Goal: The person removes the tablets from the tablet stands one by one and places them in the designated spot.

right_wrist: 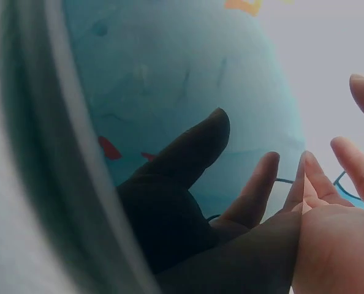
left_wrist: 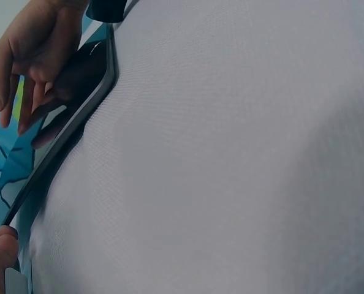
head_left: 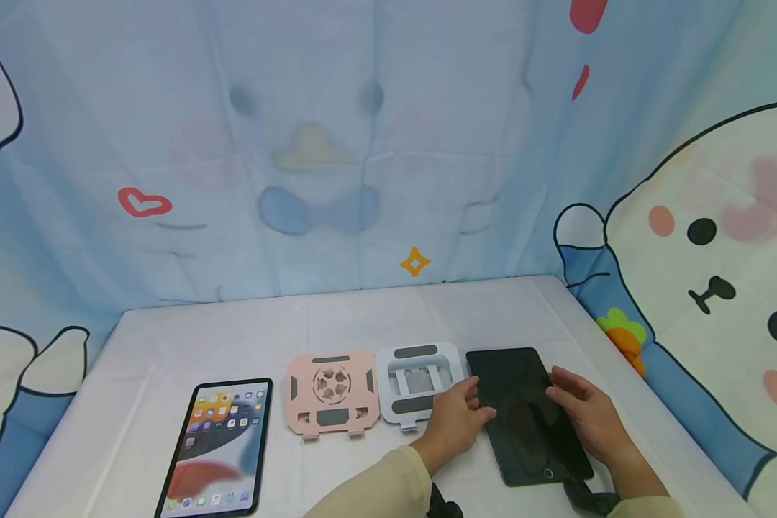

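Note:
A black tablet (head_left: pixel 524 424) with a dark, reflective screen is at the right of the table. My left hand (head_left: pixel 455 423) is at its left edge, thumb at the screen's rim and the other fingers curled by the side; it seems to pinch that edge. Beside the tablet's right edge is my right hand (head_left: pixel 585 414), its fingers loosely extended. In the left wrist view the right hand (left_wrist: pixel 35 61) hovers by the screen, and a strip of shadow lies under the tablet's edge (left_wrist: pixel 65 131). The right wrist view shows the right hand (right_wrist: pixel 338 245) mirrored in the screen (right_wrist: pixel 188 73).
Left of my hands lie a white folding stand (head_left: pixel 450 367) and a pink folding stand (head_left: pixel 356 392) side by side. A second tablet (head_left: pixel 223 453) with a lit home screen lies farther left. White cloth covers the table (head_left: pixel 337 324); a printed curtain (head_left: pixel 324 244) hangs behind.

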A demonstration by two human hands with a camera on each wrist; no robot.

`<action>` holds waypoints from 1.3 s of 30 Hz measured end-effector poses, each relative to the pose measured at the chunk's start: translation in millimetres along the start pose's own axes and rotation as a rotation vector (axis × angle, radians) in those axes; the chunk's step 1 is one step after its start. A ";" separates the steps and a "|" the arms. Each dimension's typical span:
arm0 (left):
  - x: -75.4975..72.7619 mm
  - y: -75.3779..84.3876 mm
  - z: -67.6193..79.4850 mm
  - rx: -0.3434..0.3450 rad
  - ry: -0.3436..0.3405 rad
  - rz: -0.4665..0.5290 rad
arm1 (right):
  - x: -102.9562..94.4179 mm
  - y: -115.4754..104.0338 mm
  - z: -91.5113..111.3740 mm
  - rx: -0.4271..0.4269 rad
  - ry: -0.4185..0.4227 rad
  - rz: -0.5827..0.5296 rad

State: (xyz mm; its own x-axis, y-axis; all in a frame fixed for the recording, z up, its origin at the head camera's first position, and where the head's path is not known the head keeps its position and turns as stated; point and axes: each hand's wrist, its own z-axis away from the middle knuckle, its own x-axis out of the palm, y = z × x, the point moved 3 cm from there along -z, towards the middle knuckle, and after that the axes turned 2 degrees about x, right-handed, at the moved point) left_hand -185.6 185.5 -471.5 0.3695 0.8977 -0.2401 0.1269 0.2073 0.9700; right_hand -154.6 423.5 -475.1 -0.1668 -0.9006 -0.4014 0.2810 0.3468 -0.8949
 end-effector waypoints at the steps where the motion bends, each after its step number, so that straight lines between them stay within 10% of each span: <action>1: 0.1 -0.3 0.0 0.001 -0.002 0.001 | 0.2 0.1 0.0 0.003 -0.001 -0.002; 39: -2.3 -2.1 0.3 -0.014 -0.054 0.008 | 0.0 2.5 0.4 0.029 0.007 0.038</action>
State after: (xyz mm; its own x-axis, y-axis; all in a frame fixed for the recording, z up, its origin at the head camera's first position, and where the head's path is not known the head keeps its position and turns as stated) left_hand -186.4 182.9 -473.1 0.4193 0.8773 -0.2335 0.1110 0.2057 0.9723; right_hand -153.6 424.2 -477.3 -0.1624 -0.8850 -0.4363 0.3148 0.3725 -0.8730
